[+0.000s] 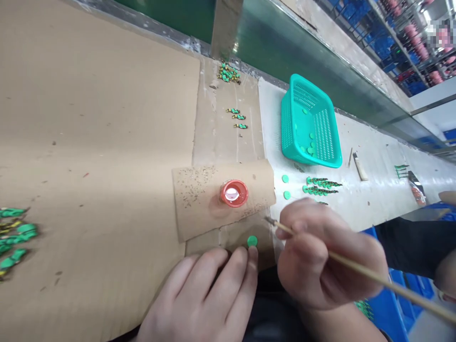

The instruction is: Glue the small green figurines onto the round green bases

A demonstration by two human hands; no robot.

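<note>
Green disc [252,241] lies flat on the cardboard-covered desk [107,118], just at the fingertips of the left grip [203,299]; that grip is spread flat, fingers extended, clasping nothing; whether a fingertip touches the disc edge, cannot tell. Right grip [320,259] is closed pen-fashion around a thin stick [374,277]; stick tip sits just beyond the disc, slightly to its right. Red cap [234,193] with liquid stands beyond both grips on a cardboard strip [199,199]; teal basket [309,121] lies further beyond the right grip, a few green discs inside.
</note>
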